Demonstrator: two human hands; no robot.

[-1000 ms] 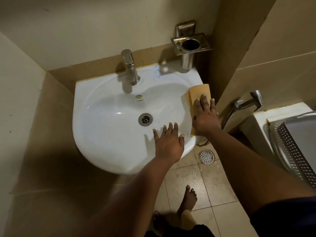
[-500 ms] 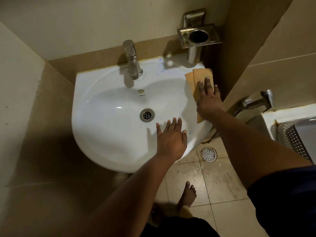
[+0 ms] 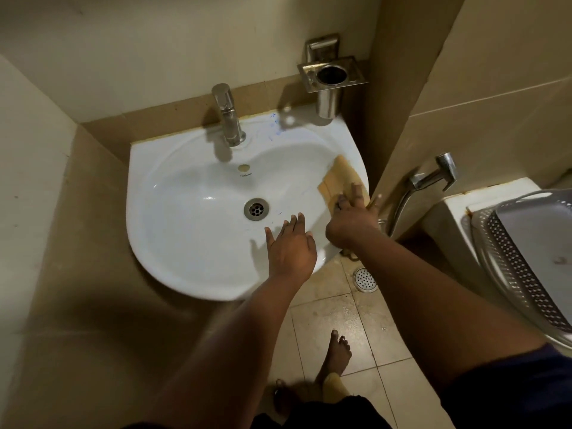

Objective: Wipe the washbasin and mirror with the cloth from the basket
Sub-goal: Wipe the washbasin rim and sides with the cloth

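Observation:
The white washbasin (image 3: 192, 212) is fixed in the corner, with a chrome tap (image 3: 227, 114) at its back and a drain (image 3: 256, 209) in the middle. A folded yellow cloth (image 3: 335, 178) lies on the basin's right rim. My right hand (image 3: 353, 221) presses flat on the near part of the cloth. My left hand (image 3: 291, 246) rests open, palm down, on the basin's front right rim, holding nothing. The grey perforated basket (image 3: 513, 274) stands on the toilet tank at the right. No mirror is in view.
A steel tumbler holder (image 3: 331, 78) hangs on the wall above the basin's back right corner. A spray handle (image 3: 433, 178) sits on the right wall. A floor drain (image 3: 365, 278) and my bare foot (image 3: 337, 354) are on the tiled floor.
My right hand has drawn the cloth back along the right rim towards me, after pushing it towards the wall. The left hand has stayed on the front rim.

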